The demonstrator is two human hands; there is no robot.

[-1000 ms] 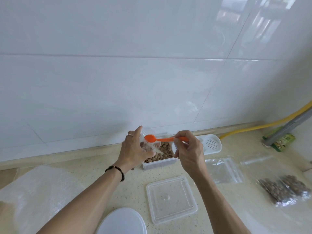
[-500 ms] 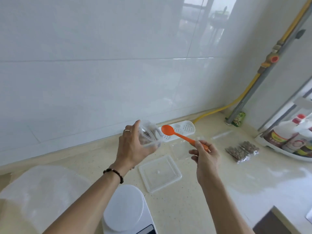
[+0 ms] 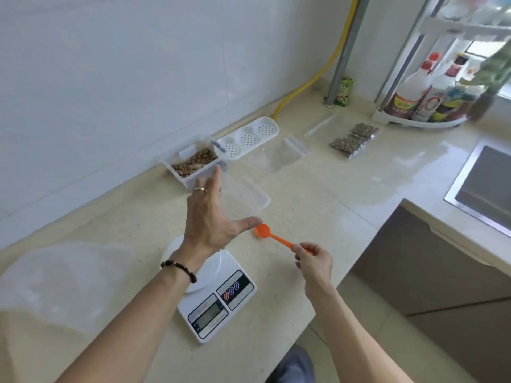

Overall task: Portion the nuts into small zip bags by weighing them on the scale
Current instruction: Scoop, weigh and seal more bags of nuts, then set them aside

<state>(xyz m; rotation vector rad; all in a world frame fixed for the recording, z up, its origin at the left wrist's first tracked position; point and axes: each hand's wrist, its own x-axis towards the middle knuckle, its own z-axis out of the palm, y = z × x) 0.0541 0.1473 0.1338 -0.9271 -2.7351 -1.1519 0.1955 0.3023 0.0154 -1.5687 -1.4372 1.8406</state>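
Observation:
My left hand [image 3: 210, 217] hovers open over the platform of the white digital scale [image 3: 218, 297], fingers up and thumb spread, with nothing visible in it. My right hand [image 3: 313, 258] pinches the handle of an orange spoon [image 3: 264, 232], whose empty bowl sits just beside my left thumb. A clear tub of nuts [image 3: 193, 163] stands against the wall behind my left hand. Its clear lid [image 3: 249, 197] lies flat in front of it. Empty zip bags [image 3: 287, 153] lie to the right. Two filled bags of nuts [image 3: 354, 139] lie farther right.
A white perforated tray [image 3: 249, 138] lies beside the tub. A large crumpled plastic bag [image 3: 55, 286] covers the counter at left. A sink [image 3: 486, 186] is set in at right, and a rack of bottles [image 3: 425, 98] stands in the far corner by a yellow hose [image 3: 323, 70].
My view swung down and right, bringing the scale under my left hand. The small bag is gone from my left hand, which has spread open. The spoon dropped low toward the counter.

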